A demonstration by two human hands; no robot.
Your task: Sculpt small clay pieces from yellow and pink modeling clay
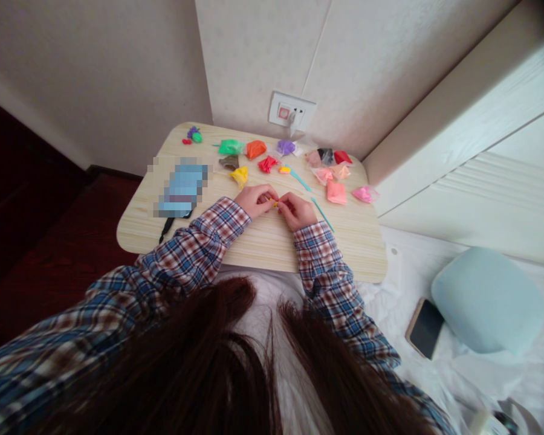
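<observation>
My left hand (254,200) and my right hand (298,210) meet over the middle of a small light wooden table (263,248). Both are closed in a pinch on one tiny yellow piece of clay (275,203) held between their fingertips. Just beyond my hands lie small bags of coloured clay: yellow (240,176), green (230,147), orange (255,148), red (267,164), purple (285,147) and several pink ones (336,192). Two thin teal modelling tools (321,212) lie to the right of my right hand.
A blurred-out flat object (181,186) with a black cord lies on the table's left. Small finished clay shapes (193,135) sit at the far left corner. A wall socket (291,110) is behind the table. On the white bed at right lie a phone (424,328) and a pale blue cushion (487,302).
</observation>
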